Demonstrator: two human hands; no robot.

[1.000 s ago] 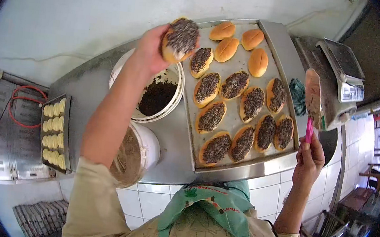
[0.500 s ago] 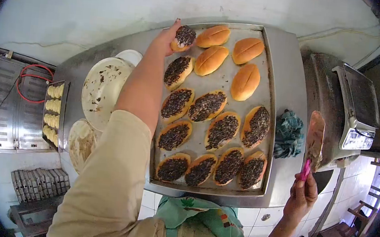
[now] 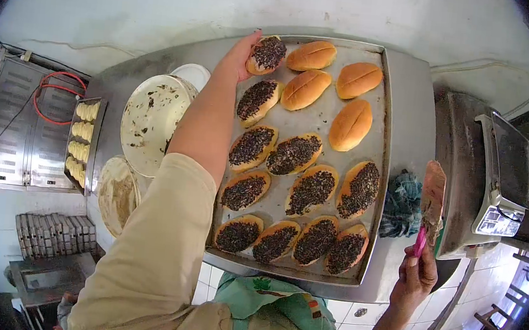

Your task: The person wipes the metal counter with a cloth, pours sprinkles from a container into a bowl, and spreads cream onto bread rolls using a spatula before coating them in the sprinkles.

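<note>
My left hand [image 3: 242, 53] is closed around a bread roll [image 3: 268, 53] topped with dark sprinkles, at the far left corner of the metal baking tray [image 3: 375, 175]. Right beside it lies another sprinkled roll [image 3: 258, 101]. Several more sprinkle-covered rolls [image 3: 313, 191] fill the near part of the tray. Plain golden rolls [image 3: 350, 125], each with a lengthwise crease, lie toward the far right. My right hand [image 3: 418, 278], off the tray's right side, grips the pink handle of a smeared spatula [image 3: 432, 194], its blade pointing away from me.
To the left stand a cream tub [image 3: 147, 122] with dark crumbs and a stained round lid [image 3: 118, 195]. Farther left is a tray of pale dough pieces [image 3: 82, 141]. A dark green cloth [image 3: 402, 205] lies right of the baking tray, near a scale [image 3: 502, 175].
The whole view has shifted slightly. My left hand still holds the sprinkled roll at the tray's far left corner, and my right hand keeps the spatula beside the tray.
</note>
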